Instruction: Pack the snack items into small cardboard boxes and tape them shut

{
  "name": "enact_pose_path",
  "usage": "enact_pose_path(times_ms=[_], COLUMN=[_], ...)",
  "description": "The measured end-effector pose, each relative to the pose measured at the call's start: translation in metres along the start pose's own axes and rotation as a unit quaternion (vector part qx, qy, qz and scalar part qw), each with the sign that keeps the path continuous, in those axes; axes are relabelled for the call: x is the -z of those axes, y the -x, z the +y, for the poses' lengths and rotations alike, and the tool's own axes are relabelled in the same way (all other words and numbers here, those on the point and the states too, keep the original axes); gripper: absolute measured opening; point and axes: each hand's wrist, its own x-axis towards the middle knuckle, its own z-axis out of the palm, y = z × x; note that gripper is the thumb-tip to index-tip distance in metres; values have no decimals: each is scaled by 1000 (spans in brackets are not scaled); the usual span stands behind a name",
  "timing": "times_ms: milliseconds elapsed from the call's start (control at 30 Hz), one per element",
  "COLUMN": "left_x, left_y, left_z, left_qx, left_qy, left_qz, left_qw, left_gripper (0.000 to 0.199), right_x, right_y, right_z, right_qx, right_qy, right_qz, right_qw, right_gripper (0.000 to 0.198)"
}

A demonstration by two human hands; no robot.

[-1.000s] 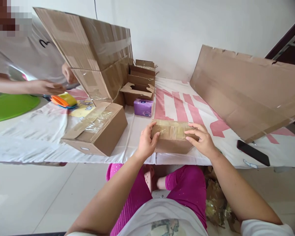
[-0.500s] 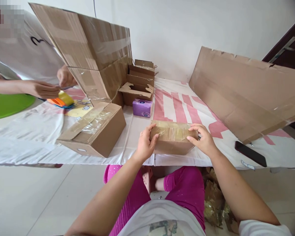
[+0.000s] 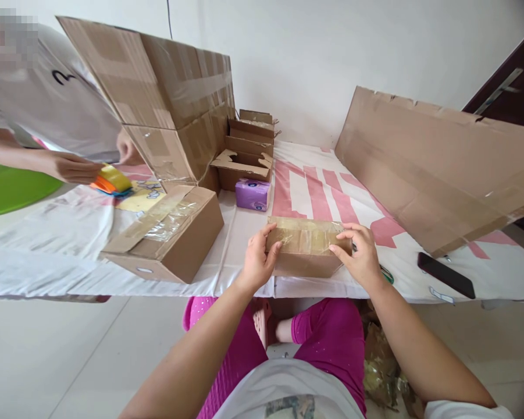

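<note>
Small cardboard box (image 3: pixel 307 265), at the counter's (image 3: pixel 233 253) near edge, left grip (image 3: pixel 258 255) and right grip (image 3: pixel 361 254) clasping its left and right ends; probably light, stiffish, slick where taped, best held by those ends.

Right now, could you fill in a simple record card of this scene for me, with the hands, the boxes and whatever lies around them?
Left hand: on the left end of the small taped box
Right hand: on that box's right end
Box top: covered with clear, yellowish tape
Surface: white and pink cloth
To the left: larger taped box
Farther back: purple pack, in front of an open box
To the right: dark phone, lying flat
Co-worker's hand: at an orange, yellow and blue item
</note>
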Motion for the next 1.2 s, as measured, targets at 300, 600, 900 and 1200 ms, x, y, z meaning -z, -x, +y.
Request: enact_pose_path(times_ms=[300,600,900,1200], left_x=[-1,-1,-3,-2], left_y=[2,2,3,3], left_z=[-2,0,-3,-3], left_qx=[-32,-38,-46,-45], left_qy=[-32,-32,-22,-24], left_qz=[17,15,17,14], left_qw=[999,999,999,999], left_gripper=[38,37,38,38], right_x=[-11,-27,13,11], right_y=[13,14,19,4], right_z=[-14,-40,-29,-38], right_qx=[-21,31,-152,-259], right_qy=[49,61,-208,-438], right_qz=[-8,20,153,-36], right_qw=[999,997,954,860], right_gripper=[10,10,16,20])
